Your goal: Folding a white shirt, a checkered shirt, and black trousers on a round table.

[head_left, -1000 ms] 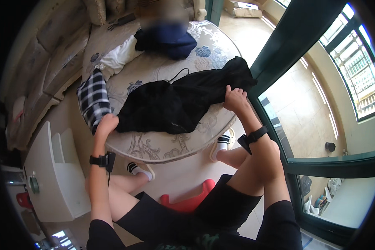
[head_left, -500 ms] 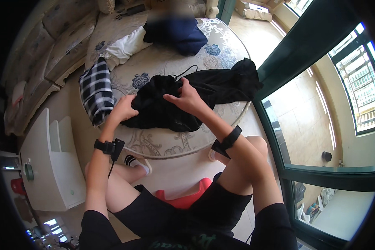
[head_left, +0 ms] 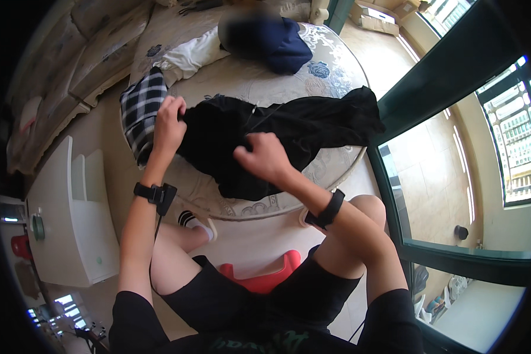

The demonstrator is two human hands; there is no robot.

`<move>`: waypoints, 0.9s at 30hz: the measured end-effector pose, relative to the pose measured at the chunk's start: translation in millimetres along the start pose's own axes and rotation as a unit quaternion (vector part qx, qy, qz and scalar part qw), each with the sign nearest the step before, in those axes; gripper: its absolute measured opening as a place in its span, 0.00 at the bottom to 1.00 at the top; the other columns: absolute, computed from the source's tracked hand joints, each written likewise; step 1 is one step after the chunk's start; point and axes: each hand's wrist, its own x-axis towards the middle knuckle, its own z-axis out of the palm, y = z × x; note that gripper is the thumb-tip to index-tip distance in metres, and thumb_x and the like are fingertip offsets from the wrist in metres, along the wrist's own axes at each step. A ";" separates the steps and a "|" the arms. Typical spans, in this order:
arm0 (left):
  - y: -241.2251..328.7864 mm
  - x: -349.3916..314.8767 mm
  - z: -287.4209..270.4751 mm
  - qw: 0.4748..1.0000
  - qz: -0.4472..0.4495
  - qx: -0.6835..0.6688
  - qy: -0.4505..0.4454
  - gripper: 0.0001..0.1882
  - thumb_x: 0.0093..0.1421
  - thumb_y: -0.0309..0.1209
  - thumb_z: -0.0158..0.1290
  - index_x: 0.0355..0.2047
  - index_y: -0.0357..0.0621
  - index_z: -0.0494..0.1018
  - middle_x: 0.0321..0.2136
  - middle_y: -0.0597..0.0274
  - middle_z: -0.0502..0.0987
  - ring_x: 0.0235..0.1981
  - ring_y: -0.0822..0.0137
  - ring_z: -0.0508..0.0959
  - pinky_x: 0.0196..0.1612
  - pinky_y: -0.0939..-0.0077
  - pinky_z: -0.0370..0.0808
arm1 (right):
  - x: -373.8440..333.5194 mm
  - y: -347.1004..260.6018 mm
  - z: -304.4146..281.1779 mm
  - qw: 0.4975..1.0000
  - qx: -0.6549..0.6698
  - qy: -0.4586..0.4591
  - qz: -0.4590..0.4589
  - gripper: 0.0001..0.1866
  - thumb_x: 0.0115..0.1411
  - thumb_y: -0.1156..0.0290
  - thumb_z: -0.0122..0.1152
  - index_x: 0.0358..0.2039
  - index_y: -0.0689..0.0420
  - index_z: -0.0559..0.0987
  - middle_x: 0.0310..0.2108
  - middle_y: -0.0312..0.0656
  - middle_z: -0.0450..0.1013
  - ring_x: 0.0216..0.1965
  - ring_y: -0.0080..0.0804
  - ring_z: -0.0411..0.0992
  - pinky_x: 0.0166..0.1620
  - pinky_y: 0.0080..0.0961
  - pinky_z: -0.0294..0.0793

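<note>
A black garment (head_left: 330, 121) with a thin drawstring lies bunched across the near part of the table, its narrower end stretched toward the right edge. At its left edge my left hand (head_left: 171, 121) is closed, pinching the cloth. My right hand (head_left: 266, 158) is curled shut on the cloth nearer the middle; its fingertips are partly hidden. Touching distance from my left hand, a folded black-and-white checked shirt (head_left: 141, 106) lies at the table's left rim.
The patterned tablecloth (head_left: 321, 88) covers a rounded table. Farther back lie a white garment (head_left: 192, 56) and a dark blue one (head_left: 292, 50). A sofa (head_left: 109, 53) stands at left, a white cabinet (head_left: 71, 218) below it. Dark green door frames (head_left: 442, 71) rise at right. A red stool (head_left: 262, 276) is beneath me.
My left hand has moved up and closed on the garment's edge. My right hand has come down and curled shut. The garment's near part has been pulled about and its drawstring lies differently.
</note>
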 end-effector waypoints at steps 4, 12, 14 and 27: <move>-13.0 11.1 -1.3 0.991 -0.025 0.060 0.114 0.13 0.39 0.12 0.42 0.26 0.40 0.61 0.25 0.50 0.64 0.31 0.45 0.68 0.30 0.58 0.62 | -33.7 -30.9 27.2 0.971 0.008 -0.165 -0.174 0.16 0.44 0.61 0.54 0.17 0.64 0.70 0.15 0.56 0.68 0.23 0.54 0.70 0.29 0.41 0.71; -40.4 26.2 4.3 0.977 -0.118 -0.011 0.177 0.11 0.42 0.14 0.42 0.27 0.37 0.69 0.23 0.50 0.73 0.29 0.54 0.75 0.33 0.69 0.70 | -52.5 -42.8 80.1 0.961 0.081 -0.231 -0.128 0.18 0.46 0.63 0.58 0.25 0.67 0.67 0.20 0.58 0.69 0.26 0.55 0.70 0.32 0.42 0.71; -39.2 33.8 -0.8 0.958 -0.093 -0.073 0.260 0.08 0.45 0.19 0.49 0.29 0.38 0.71 0.23 0.57 0.74 0.28 0.64 0.75 0.34 0.75 0.69 | -51.2 -44.6 73.7 0.957 0.076 -0.246 -0.132 0.19 0.48 0.64 0.57 0.30 0.66 0.64 0.22 0.57 0.69 0.28 0.54 0.70 0.32 0.42 0.70; -129.6 -1.8 -10.8 0.956 -0.285 -0.063 0.035 0.19 0.44 0.19 0.49 0.39 0.42 0.65 0.32 0.51 0.71 0.37 0.58 0.71 0.42 0.68 0.68 | -5.3 12.3 19.6 0.985 -0.111 -0.046 -0.122 0.14 0.44 0.77 0.51 0.35 0.61 0.67 0.32 0.51 0.69 0.34 0.47 0.70 0.38 0.38 0.71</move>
